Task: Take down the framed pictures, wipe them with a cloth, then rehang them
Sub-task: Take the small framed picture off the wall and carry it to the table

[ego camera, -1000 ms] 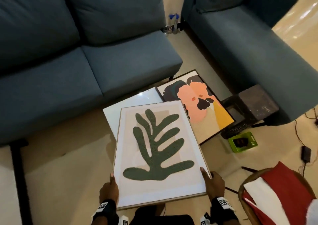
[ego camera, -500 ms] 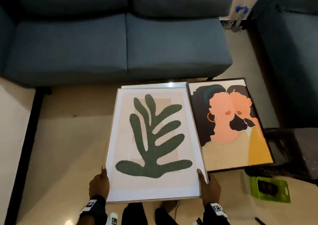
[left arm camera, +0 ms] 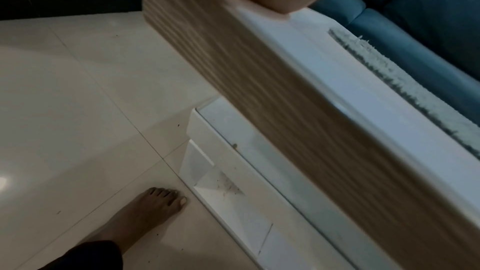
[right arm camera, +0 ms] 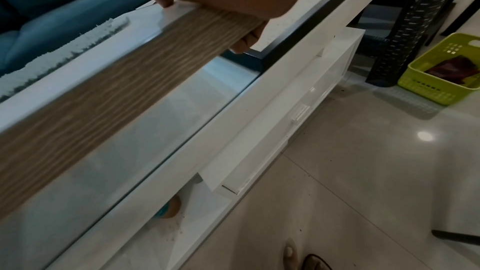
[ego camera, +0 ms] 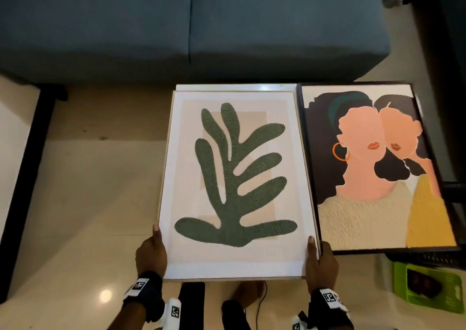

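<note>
Leaf picture [ego camera: 234, 178] held above counter [ego camera: 237, 87]; left hand [ego camera: 151, 251] and right hand [ego camera: 321, 261] pinch its lower side edges; likely stiff, light, glazing fragile; side rails suit gripping.

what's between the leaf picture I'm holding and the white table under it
Nothing. Both wrist views show an open gap between the leaf picture and the glass top of the white table; the picture's near edge hangs clear.
</note>
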